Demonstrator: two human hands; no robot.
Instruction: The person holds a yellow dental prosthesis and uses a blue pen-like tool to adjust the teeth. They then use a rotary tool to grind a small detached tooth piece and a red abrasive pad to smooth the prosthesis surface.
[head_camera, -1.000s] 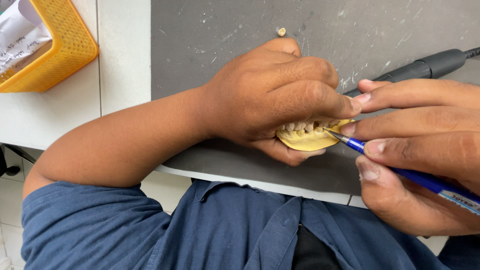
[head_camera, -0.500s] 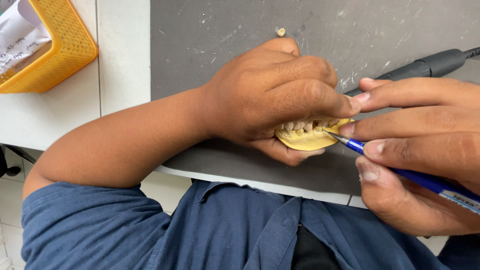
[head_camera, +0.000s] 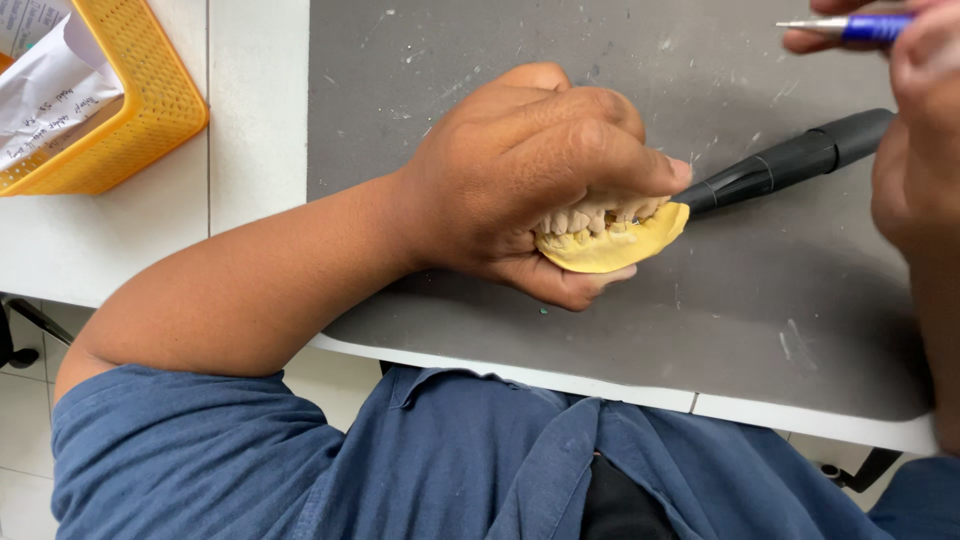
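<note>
My left hand (head_camera: 540, 175) grips a yellow plaster dental model (head_camera: 612, 236) with a row of teeth, holding it just above the grey mat (head_camera: 520, 60). My right hand (head_camera: 915, 130) is raised at the right edge of the view, well away from the model. Its fingers pinch a blue pen-like tool (head_camera: 850, 27) with a silver tip that points left near the top edge. Only part of the right hand shows.
A black handpiece (head_camera: 790, 160) lies on the mat just right of the model, angled up to the right. A yellow mesh basket (head_camera: 130, 110) with papers stands on the white table (head_camera: 250, 130) at the top left. The table's front edge runs close to my body.
My right hand has lifted the blue tool away from the model, up and to the right. The left hand still holds the model in the same place.
</note>
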